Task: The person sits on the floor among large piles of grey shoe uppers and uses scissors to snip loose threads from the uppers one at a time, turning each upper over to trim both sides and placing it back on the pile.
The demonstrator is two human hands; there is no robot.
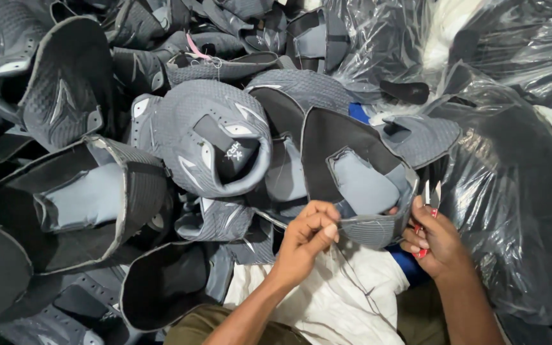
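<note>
You hold a grey shoe upper just above the white cloth on your lap. Your left hand pinches the upper's lower edge between thumb and fingers, apparently on a loose thread. Your right hand, right of the upper, is closed around red-handled thread snips, blades pointing up. Keep the thread taut, bring the blades close to the seam, and avoid nicking the mesh.

I see one view only: head camera, worn, looking steeply down, close over both hands and the pile of shoe uppers.
</note>
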